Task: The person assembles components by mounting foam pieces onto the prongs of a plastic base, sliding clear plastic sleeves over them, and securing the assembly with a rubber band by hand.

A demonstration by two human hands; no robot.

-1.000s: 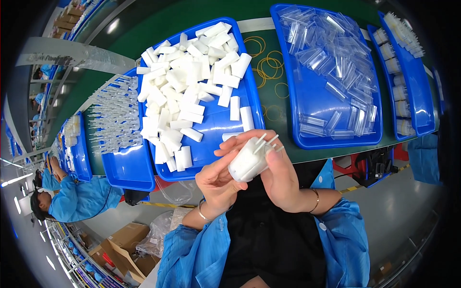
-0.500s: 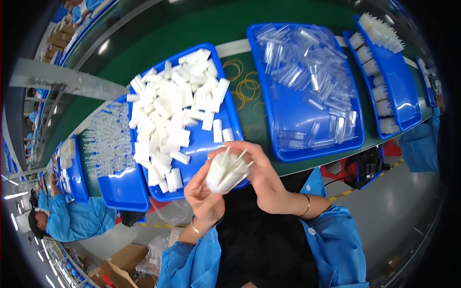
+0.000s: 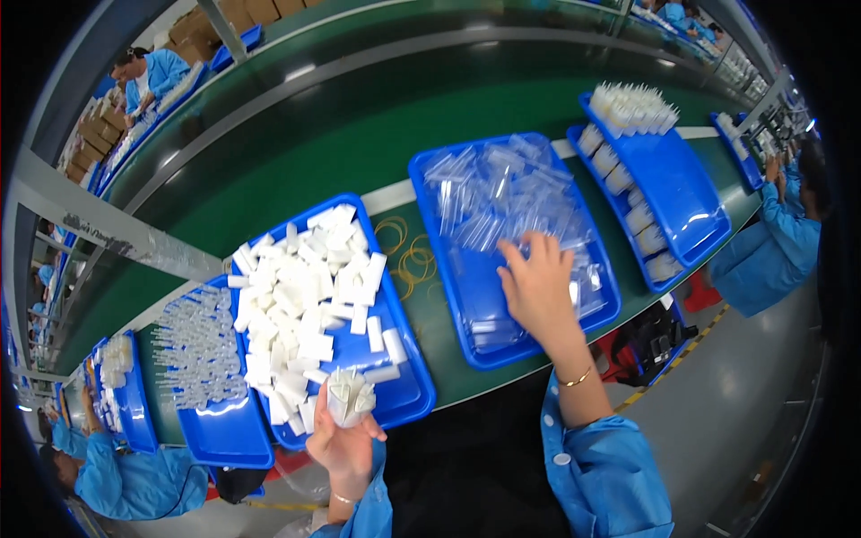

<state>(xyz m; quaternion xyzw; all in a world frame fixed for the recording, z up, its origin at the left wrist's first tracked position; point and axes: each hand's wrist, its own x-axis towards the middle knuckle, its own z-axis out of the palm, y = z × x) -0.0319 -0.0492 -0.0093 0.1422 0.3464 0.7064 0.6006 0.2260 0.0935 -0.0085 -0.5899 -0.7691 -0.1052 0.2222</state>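
Observation:
My left hand (image 3: pixel 343 448) is closed round a small bundle of white plastic pieces (image 3: pixel 350 397), above the near edge of a blue tray (image 3: pixel 408 417). That tray carries a heap of short white plastic pieces (image 3: pixel 300 305). Over at the right, my right hand (image 3: pixel 541 291) reaches down into a second blue tray (image 3: pixel 480 357) with its fingers bent and apart. Thin clear plastic tubes (image 3: pixel 502 193) fill much of this tray, several lying around and beyond the fingertips. Nothing shows in the right hand, though its fingertips partly hide what they touch.
Yellow rubber bands (image 3: pixel 414 260) lie on the green bench between the trays. Stacked blue trays (image 3: pixel 673 202) with white parts stand to the right. Leftward are a tray of clear pieces (image 3: pixel 202 345) and a grey post (image 3: pixel 117 220). Co-workers in blue sit at both sides.
My right hand has left the white bundle and moved right, into the tray of clear tubes. The left hand keeps the bundle. The view has shifted, so the trays appear lower and further left.

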